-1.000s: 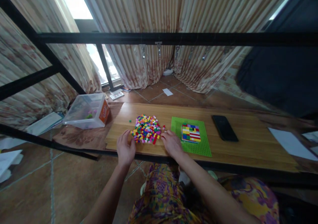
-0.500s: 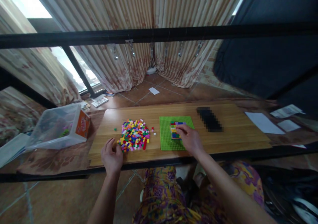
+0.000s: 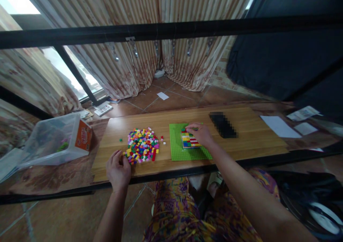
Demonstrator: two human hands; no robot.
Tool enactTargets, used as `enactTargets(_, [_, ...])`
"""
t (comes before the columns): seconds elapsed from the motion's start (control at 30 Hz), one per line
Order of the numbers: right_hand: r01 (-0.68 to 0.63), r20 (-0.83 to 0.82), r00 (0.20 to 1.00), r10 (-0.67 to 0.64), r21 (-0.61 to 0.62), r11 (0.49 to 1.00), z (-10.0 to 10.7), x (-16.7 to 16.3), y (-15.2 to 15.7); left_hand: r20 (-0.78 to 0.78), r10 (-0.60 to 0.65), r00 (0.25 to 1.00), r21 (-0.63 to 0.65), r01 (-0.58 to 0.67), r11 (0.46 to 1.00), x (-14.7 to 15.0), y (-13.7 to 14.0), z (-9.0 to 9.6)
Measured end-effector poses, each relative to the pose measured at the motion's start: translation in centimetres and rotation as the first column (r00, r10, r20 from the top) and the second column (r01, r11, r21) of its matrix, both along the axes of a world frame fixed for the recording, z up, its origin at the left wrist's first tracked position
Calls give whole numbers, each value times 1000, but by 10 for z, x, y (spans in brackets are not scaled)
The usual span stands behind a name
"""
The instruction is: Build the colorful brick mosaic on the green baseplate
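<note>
A green baseplate [image 3: 176, 151] lies on the wooden tabletop, carrying a low, flat build of coloured toy bricks [image 3: 187, 141] in rows. Over the far edge of this build is my right hand [image 3: 202, 134], thumb and fingers pinched together; whatever is between them is too small to make out. Left of the plate spreads a loose pile of small multicoloured bricks [image 3: 143, 145]. My left hand [image 3: 119, 168] rests at the pile's near left edge with its fingers curled in, and its fingertips hide anything they may hold.
A dark pixelated object [image 3: 223, 124] lies right of the baseplate. At the far left stands a clear plastic box [image 3: 53, 142] with an orange label. Paper sheets [image 3: 280, 126] lie at the right end. A black rail [image 3: 171, 30] crosses beyond the table.
My right hand has shifted away from me to the build's far edge, uncovering more red and white rows. My left hand stays by the pile. The whole view has shifted slightly.
</note>
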State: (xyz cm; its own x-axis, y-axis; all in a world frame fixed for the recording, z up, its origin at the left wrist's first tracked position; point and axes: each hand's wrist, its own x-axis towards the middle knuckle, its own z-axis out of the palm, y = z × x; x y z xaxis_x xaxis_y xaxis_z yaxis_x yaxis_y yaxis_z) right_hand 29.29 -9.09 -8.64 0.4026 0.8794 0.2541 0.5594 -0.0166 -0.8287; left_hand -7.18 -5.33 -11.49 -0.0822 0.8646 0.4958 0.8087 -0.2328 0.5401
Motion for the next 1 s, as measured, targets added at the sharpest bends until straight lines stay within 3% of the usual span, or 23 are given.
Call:
enactTargets(0.6, [-18, -34, 999, 14, -126, 992, 4, -5, 1, -21, 2, 1000, -42, -3, 999, 1, -1, -3])
enactTargets(1.0, [-39, -27, 999, 36, -114, 993, 7, -5, -1, -25, -5, 1000, -23, 5, 1000, 1, 0, -6])
